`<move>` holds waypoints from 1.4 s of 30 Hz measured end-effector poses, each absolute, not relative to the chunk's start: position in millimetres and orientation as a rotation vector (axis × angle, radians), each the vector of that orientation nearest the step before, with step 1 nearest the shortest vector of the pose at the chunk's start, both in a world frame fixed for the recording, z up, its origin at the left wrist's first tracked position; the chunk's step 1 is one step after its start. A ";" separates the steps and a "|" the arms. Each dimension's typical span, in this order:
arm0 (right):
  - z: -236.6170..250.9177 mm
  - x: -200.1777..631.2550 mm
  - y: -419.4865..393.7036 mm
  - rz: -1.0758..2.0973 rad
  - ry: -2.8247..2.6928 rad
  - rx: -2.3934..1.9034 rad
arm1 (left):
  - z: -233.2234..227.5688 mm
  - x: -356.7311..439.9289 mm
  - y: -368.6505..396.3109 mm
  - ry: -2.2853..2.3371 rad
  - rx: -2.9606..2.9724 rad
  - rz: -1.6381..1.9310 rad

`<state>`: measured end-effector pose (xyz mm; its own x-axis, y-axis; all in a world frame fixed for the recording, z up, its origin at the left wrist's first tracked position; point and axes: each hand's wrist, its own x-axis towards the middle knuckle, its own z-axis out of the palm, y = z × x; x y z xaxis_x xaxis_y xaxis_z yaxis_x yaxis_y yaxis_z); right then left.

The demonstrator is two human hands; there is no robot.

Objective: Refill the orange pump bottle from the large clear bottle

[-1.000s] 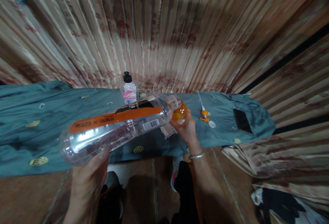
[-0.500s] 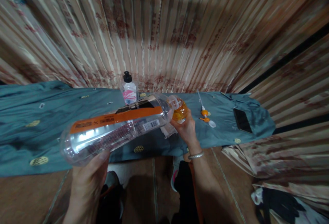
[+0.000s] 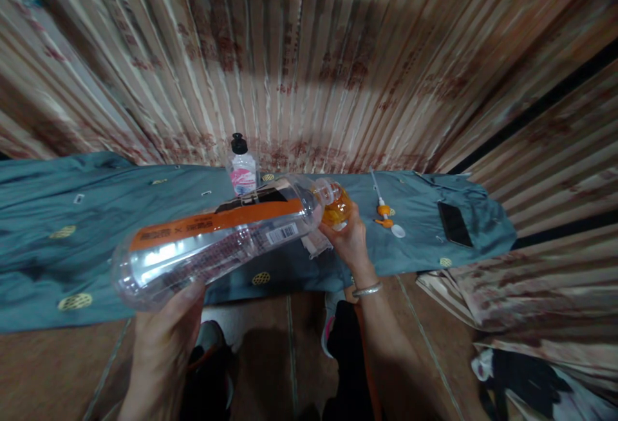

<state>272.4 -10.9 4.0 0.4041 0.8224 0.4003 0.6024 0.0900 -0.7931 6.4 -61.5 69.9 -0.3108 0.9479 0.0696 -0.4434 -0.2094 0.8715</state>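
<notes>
My left hand [image 3: 171,315] grips the base end of a large clear plastic bottle [image 3: 217,247] with an orange label. The bottle is tipped nearly on its side, its neck to the right. At its mouth is a smaller bottle [image 3: 338,207] of amber liquid, with my right hand [image 3: 351,237] closed around it. Whether liquid runs between the two I cannot tell. An orange pump head [image 3: 384,215] with a clear tube lies on the cloth right of my right hand, beside a small white disc [image 3: 398,231].
A clear bottle with a black cap [image 3: 243,167] stands behind the large bottle. A dark phone [image 3: 454,224] lies on the green cloth [image 3: 106,234] at right. Beneath my hands is a pale folded cloth [image 3: 316,244]. Pleated curtains [image 3: 290,54] rise behind.
Almost nothing differs. Both hands keep their holds, and the two bottles stay mouth to mouth at about the same tilt.
</notes>
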 end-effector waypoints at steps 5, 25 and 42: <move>3.1 272.8 -10.9 0.241 -1.297 -1.605 | 71.3 5.9 -61.6 0.987 0.766 1.710; 4.2 272.0 -10.8 0.228 -1.300 -1.613 | 69.3 4.1 -62.5 0.958 0.798 1.709; 6.1 271.3 -11.4 0.264 -1.284 -1.632 | 69.8 3.8 -62.7 0.982 0.780 1.719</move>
